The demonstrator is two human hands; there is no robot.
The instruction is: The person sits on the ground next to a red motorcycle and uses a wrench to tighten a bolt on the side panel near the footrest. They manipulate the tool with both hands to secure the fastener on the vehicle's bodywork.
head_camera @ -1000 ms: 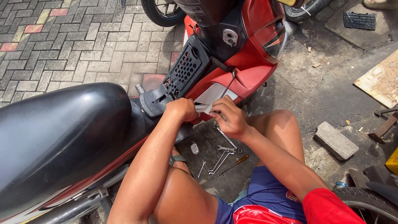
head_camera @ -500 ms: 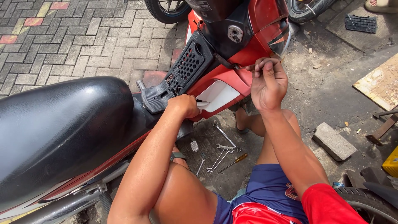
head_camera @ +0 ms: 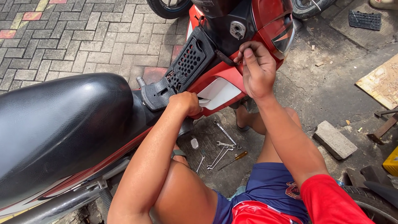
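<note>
The right hand (head_camera: 258, 70) is closed, thumb and fingers pinched on a slim dark tool (head_camera: 226, 58) whose visible shaft runs from the fingertips up and to the left, its far end on the black inner cover of a red motorcycle (head_camera: 265, 16). The left hand (head_camera: 187, 102) is curled shut over the near edge of the red side panel (head_camera: 215, 85), fingers hooked at the lip of the white inset (head_camera: 219, 92) on that panel. The panel is glossy red and its long axis slants from lower left to upper right, following the bike's body up toward the front. Just beside the left hand sits a black perforated footboard grille (head_camera: 182, 68), tilted the same way, and left of that the wide black seat (head_camera: 58, 124) fills the near corner. On the stained concrete below the hands, between the person's bare knees, lie several wrenches (head_camera: 224, 145) scattered loosely, a screwdriver with a yellow handle (head_camera: 234, 159) and a small oval metal piece (head_camera: 194, 143); none lies in a tray or box. Further right a grey paving block (head_camera: 335, 140) rests on the ground, with a wooden board (head_camera: 379, 83) beyond it and a black rubber pad (head_camera: 364, 19) at the top edge. Brick paving (head_camera: 62, 37) covers the ground left of the bike.
</note>
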